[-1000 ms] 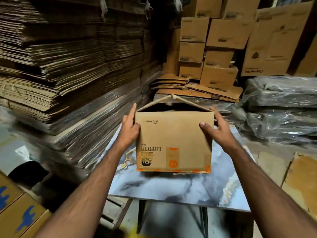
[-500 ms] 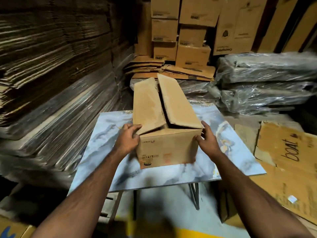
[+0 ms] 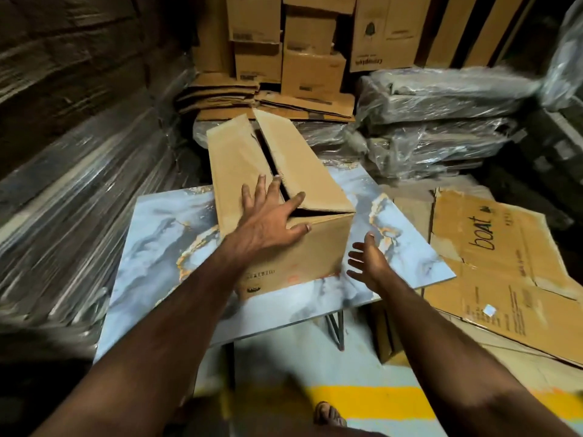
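Observation:
A brown cardboard box (image 3: 315,247) stands on a small marble-patterned table (image 3: 157,234). Its two long top flaps are folded down with a dark gap between them. My left hand (image 3: 271,216) lies flat on the near end of the left flap, fingers spread and straight, pressing it down. My right hand (image 3: 367,263) hovers just off the box's right side above the tabletop, fingers spread, holding nothing.
Tall stacks of flattened cartons (image 3: 79,137) wall the left side. Stacked boxes (image 3: 312,67) and plastic-wrapped bundles (image 3: 441,127) stand behind the table. A flattened "boat" carton (image 3: 498,263) lies on the right. A yellow floor stripe (image 3: 362,402) and a sandalled foot (image 3: 328,414) are below.
The box was set down on the table and its flaps folded over. My left hand moved from the box's side onto the top flap; my right hand let go of the right side.

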Tool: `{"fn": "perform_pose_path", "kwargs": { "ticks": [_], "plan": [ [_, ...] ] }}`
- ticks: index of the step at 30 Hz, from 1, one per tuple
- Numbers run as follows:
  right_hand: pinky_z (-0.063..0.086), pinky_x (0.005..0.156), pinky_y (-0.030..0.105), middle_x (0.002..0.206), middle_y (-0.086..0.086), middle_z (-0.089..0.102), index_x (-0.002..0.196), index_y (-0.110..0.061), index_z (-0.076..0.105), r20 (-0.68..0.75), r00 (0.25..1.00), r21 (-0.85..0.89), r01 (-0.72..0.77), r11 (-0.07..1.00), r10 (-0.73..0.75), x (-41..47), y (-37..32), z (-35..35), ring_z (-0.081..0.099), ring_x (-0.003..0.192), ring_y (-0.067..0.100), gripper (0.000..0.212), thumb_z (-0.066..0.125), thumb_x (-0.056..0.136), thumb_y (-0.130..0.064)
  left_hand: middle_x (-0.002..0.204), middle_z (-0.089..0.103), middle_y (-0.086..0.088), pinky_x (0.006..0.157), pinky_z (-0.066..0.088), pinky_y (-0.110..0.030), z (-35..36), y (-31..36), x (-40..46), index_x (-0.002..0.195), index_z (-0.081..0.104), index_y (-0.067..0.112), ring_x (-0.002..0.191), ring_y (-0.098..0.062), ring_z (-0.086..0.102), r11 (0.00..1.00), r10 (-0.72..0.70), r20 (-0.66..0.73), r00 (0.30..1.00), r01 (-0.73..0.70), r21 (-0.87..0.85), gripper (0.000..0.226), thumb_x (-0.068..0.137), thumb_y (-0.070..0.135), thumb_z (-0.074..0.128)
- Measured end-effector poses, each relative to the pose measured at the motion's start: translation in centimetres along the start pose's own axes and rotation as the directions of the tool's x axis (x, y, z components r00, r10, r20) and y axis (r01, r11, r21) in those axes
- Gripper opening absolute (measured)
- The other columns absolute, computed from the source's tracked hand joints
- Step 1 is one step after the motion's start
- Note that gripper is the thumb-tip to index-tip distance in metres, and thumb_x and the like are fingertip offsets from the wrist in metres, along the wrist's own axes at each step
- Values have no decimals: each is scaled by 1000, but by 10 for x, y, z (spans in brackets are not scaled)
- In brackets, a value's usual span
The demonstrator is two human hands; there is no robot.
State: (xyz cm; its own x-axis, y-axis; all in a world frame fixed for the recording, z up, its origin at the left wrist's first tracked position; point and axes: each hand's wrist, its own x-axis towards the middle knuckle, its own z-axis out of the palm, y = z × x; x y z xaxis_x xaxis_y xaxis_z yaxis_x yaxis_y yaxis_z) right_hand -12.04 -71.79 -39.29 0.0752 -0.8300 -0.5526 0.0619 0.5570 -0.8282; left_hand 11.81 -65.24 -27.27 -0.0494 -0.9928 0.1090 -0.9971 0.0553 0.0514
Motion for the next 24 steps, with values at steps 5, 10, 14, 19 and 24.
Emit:
{"fn": "perform_pose_path", "kwargs": {
  "ticks": [5,10,14,19,24],
  "plan": [
    [41,106,46,127,11,55,134,-14,52,24,995,-9,-99,995,99,19,16,-2,51,122,29,75,18,97,-70,165,-2,-9,115,-1,-67,31,1,9,153,11,45,150,-37,-4,1000,-19,106,994,17,22,84,83,77,45],
    [46,78,35,93,8,60,108,-11,60,55,988,-24,-143,989,144,32,35,7,53,83,22,71,15,99,-66,165,7,-8,117,7,-62,52,-12,-6,155,5,43,151,-34,7,999,-42,-3,999,42,30,73,95,59,44],
    [37,61,28,83,6,60,96,-13,59,39,988,43,-154,987,153,36,37,28,52,69,18,66,14,102,-61,164,14,-8,115,17,-62,50,-33,-15,155,11,39,149,-35,16,999,-44,-74,996,44,-1,71,94,62,40],
    [48,99,49,120,8,67,123,-20,61,115,980,379,-192,905,160,38,45,52,64,106,26,79,10,94,-73,164,15,-5,114,22,-60,48,-65,-38,155,14,38,149,-33,20,993,-79,-127,989,67,-100,75,90,72,29],
    [29,112,62,142,12,52,148,-25,39,338,932,437,-276,856,129,14,55,82,54,123,39,93,5,85,-84,164,15,-1,117,19,-55,43,-76,-54,154,21,41,149,-27,18,957,-214,-171,962,171,-234,72,88,68,31]
  ]
}}
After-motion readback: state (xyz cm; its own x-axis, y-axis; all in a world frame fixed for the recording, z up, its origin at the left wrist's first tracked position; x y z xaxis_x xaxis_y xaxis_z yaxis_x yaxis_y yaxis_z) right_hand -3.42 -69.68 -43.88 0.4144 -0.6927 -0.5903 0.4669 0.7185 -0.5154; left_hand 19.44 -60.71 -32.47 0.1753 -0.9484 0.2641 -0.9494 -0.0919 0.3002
